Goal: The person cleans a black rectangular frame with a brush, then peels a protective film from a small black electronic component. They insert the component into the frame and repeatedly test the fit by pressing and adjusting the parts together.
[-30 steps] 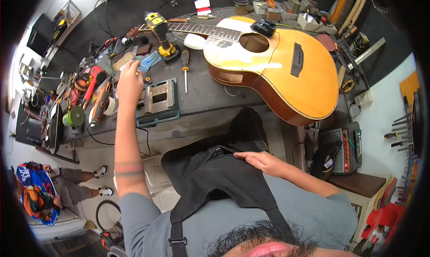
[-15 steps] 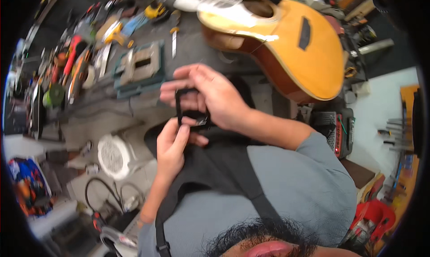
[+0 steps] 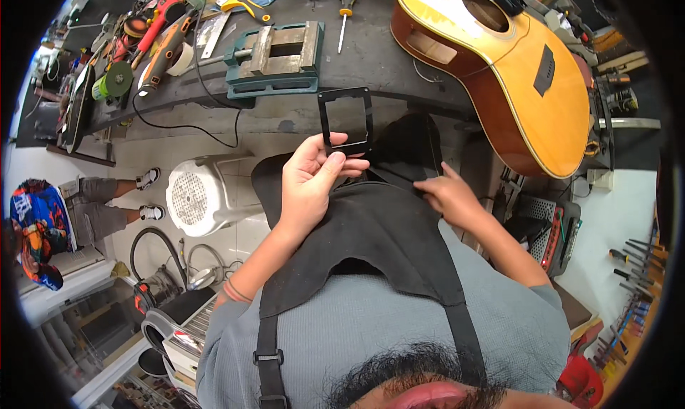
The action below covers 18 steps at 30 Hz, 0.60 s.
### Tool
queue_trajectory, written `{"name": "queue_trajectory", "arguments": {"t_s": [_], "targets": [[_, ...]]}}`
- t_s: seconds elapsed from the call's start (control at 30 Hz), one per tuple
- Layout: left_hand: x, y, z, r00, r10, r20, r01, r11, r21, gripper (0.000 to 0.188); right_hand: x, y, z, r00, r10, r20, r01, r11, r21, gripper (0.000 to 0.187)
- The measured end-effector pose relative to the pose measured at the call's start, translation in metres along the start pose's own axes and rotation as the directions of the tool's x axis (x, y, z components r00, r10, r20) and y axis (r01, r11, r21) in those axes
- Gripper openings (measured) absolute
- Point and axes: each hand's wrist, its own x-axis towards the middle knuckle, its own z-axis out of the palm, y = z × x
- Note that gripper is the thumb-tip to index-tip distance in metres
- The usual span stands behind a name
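Note:
My left hand (image 3: 308, 182) pinches the lower edge of a thin black rectangular frame (image 3: 345, 93) with a large square opening and small holes at its corners. The frame stands nearly upright above my black apron (image 3: 385, 223), just short of the bench edge. Off to the right, my right hand (image 3: 454, 196) is apart from the frame, beside the apron's edge. Its index finger is stretched out, and I see nothing in it. An acoustic guitar (image 3: 564, 113) with a light top lies on the bench beyond that hand.
A green vise (image 3: 308, 67) sits at the front of the dark workbench (image 3: 371, 59), with a screwdriver (image 3: 347, 11) behind it. Several tools crowd the bench's left. A white stool (image 3: 191, 195) stands on the floor at left, near another person's legs (image 3: 107, 209). Files (image 3: 638, 259) hang far right.
My right hand has left the frame and moved right and down toward the apron. My left hand now holds the frame alone, raised higher. The view has shifted, too.

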Motion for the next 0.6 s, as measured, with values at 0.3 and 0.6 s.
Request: {"name": "queue_trajectory", "arguments": {"t_s": [0.3, 0.6], "targets": [[-0.010, -0.007, -0.002, 0.979, -0.089, 0.184, 0.059, 0.985, 0.161, 0.030, 0.044, -0.089, -0.087, 0.856, -0.101, -0.508, 0.481, 0.518, 0.707, 0.035], [-0.032, -0.022, -0.018, 0.997, -0.065, 0.045, 0.065, 0.998, -0.001, 0.028, 0.060, -0.103, -0.072, 0.926, -0.242, -0.290, 0.366, 0.384, 0.848, 0.041]]}}
